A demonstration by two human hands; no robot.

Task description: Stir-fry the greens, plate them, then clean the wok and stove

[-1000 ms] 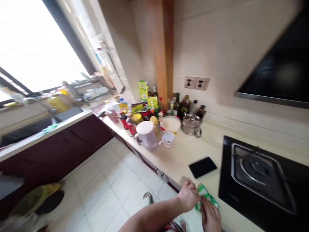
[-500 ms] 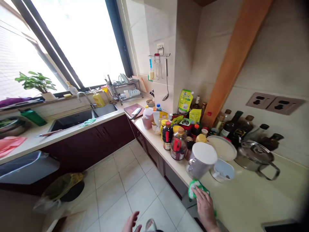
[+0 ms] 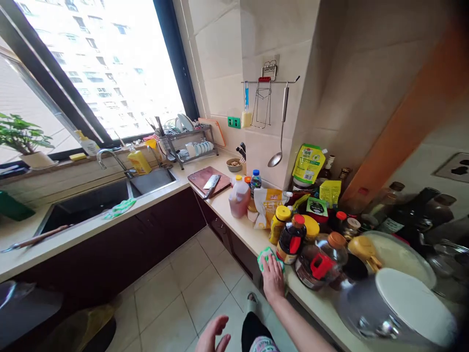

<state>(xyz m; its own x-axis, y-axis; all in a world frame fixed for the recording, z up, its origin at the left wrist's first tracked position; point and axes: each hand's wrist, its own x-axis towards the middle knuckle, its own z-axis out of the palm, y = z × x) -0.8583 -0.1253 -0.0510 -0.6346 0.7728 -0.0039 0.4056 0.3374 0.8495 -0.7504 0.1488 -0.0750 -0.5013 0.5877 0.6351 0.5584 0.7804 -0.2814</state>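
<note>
My right hand (image 3: 273,281) presses a green and white cloth (image 3: 264,255) onto the counter's front edge. Right beside it stands a dark sauce bottle (image 3: 291,239) with a red cap and red handle, and behind that a yellow bottle (image 3: 279,222). A larger jug (image 3: 318,266) with a brown cap and red handle is just to the right of my wrist. At the bottom of the view, over the floor, my left hand (image 3: 214,335) hangs with its thumb and fingers apart, touching nothing.
Farther along the counter are a pink-liquid jug (image 3: 239,200) and a cleaver (image 3: 212,183) on a cutting board (image 3: 201,177). A white-lidded container (image 3: 410,303) stands at the lower right. Another green cloth (image 3: 120,209) lies by the sink (image 3: 84,208). A ladle (image 3: 275,159) hangs on the wall.
My right hand and the cloth have moved along the counter edge, from beside the white-lidded container to beside the dark sauce bottle. The view has shifted closer to the bottles. My left hand stays low and apart.
</note>
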